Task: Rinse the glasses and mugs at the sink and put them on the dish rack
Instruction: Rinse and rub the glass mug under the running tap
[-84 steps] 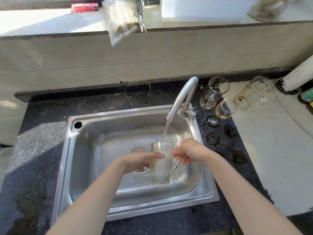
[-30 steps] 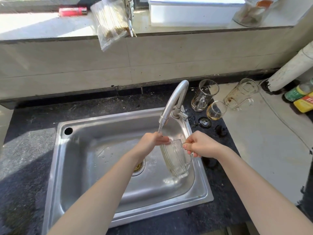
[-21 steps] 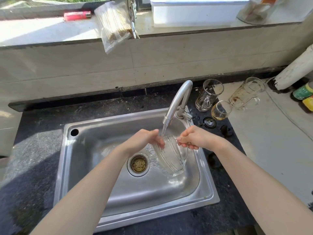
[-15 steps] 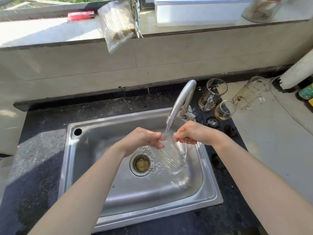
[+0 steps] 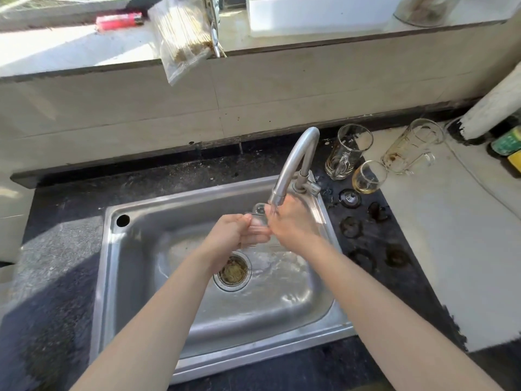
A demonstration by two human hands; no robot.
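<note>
The mug (image 5: 258,222) is held tilted under the tap (image 5: 294,162), over the sink (image 5: 112,277), so water runs through and drains. The left hand (image 5: 232,235) curls round its body, and the right hand (image 5: 294,221) grips the other side. Unrinsed glasses (image 5: 348,150) stand on the worktop (image 5: 437,244) nearby.

The glass mug (image 5: 258,225) is only a blurred smear between the left hand (image 5: 229,237) and right hand (image 5: 293,221) — its handle hidden, the right fingers likely behind it. The jar (image 5: 423,9) on the sill and the green-labelled bottle (image 5: 507,142) are cut off at the edges.
</note>
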